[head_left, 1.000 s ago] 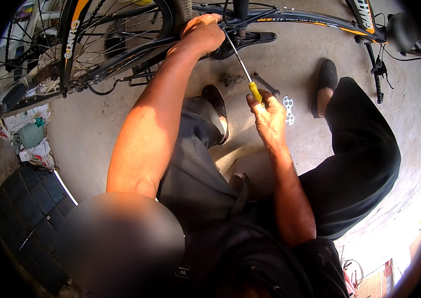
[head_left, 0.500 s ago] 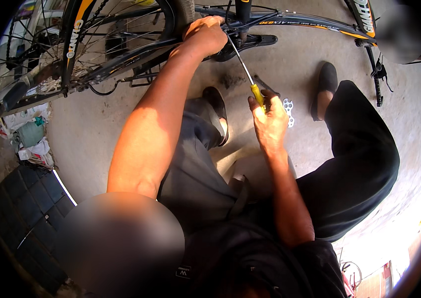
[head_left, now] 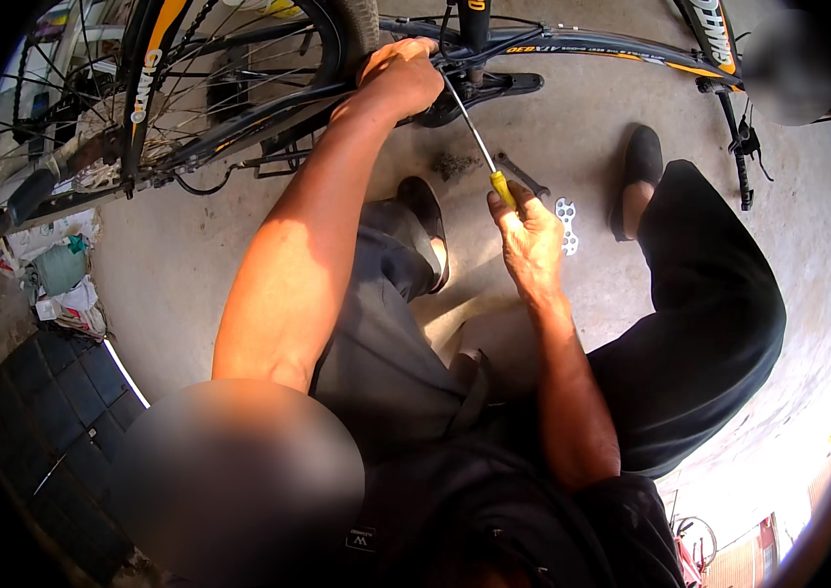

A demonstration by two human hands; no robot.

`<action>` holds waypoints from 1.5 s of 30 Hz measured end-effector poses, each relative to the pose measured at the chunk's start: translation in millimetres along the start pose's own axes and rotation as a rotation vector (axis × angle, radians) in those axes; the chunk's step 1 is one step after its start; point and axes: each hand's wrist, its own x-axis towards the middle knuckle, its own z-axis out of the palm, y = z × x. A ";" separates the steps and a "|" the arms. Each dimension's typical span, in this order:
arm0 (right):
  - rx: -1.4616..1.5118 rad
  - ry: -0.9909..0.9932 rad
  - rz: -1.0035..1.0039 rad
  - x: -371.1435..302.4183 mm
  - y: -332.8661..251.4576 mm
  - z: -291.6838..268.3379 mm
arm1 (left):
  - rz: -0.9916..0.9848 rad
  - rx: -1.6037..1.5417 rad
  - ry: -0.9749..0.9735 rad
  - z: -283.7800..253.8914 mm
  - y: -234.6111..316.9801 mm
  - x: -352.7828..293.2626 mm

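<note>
A yellow-handled screwdriver (head_left: 500,184) is in my right hand (head_left: 533,235), whose fingers wrap round the handle. Its metal shaft slants up and left to the black bicycle frame (head_left: 572,57), where the tip disappears close to my left hand (head_left: 402,80). That hand is closed against the frame near the crank (head_left: 503,88), behind the rear tire (head_left: 360,24); its back hides most of the fingers and whatever they hold. On the floor just beyond my right hand lies a dark wrench (head_left: 525,176). A silver multi-hole flat spanner (head_left: 567,225) lies to its right.
The spoked wheel (head_left: 268,59) and chain fill the upper left. A handlebar (head_left: 741,147) reaches down at the upper right. My shoes (head_left: 645,157) stand on the concrete floor (head_left: 170,255). Crumpled rags and packaging (head_left: 62,269) lie left, above dark tiles (head_left: 52,412).
My right hand has shifted slightly and its fingers now curl closer round the screwdriver's handle. More of the wrench shows. My left hand stays at the frame.
</note>
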 end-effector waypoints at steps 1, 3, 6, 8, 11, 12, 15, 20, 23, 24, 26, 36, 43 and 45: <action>0.016 -0.008 0.012 0.4 -0.2 -0.1 | 0.023 0.009 0.012 0.1 -0.3 0.0; 0.015 -0.028 0.039 1.0 -3.0 -1.5 | -0.011 0.005 -0.013 -0.9 0.9 -0.7; 0.021 -0.029 0.061 1.3 -2.6 -1.3 | -0.028 0.008 -0.027 -3.7 5.1 -2.9; 0.038 -0.037 0.080 1.4 -2.3 -1.3 | -0.024 0.017 -0.032 -4.1 6.1 -3.1; 0.057 -0.072 0.133 1.5 -4.9 -2.1 | -0.024 0.022 -0.041 -4.2 5.1 -1.9; 0.050 -0.086 0.154 1.6 -8.8 -3.5 | -0.032 0.012 -0.041 -3.8 4.9 -2.3; -0.021 -0.038 0.090 -0.4 -10.3 -1.8 | -0.032 0.023 -0.038 -3.9 6.6 -3.5; -0.187 0.108 -0.127 -3.1 -7.1 3.2 | -0.025 0.009 -0.047 -5.2 5.9 -3.0; -0.088 0.059 -0.013 0.0 -4.7 2.7 | -0.008 0.020 -0.016 -1.0 1.9 -1.6; -0.060 0.028 0.024 0.6 -8.1 1.2 | -0.010 0.010 -0.008 0.3 -0.1 -1.2; -0.004 -0.023 0.091 1.9 -12.5 -1.4 | -0.009 0.000 0.006 2.2 -2.2 -0.2; 0.096 -0.107 0.226 5.6 -12.8 -6.7 | -0.022 0.011 -0.028 -2.1 3.5 -2.4; -0.065 0.009 -0.020 -4.9 -7.1 0.2 | -0.040 -0.012 -0.022 0.8 3.6 -2.6; -0.095 0.004 -0.037 -6.2 -9.7 1.4 | -0.034 0.035 -0.044 -3.9 6.4 -2.2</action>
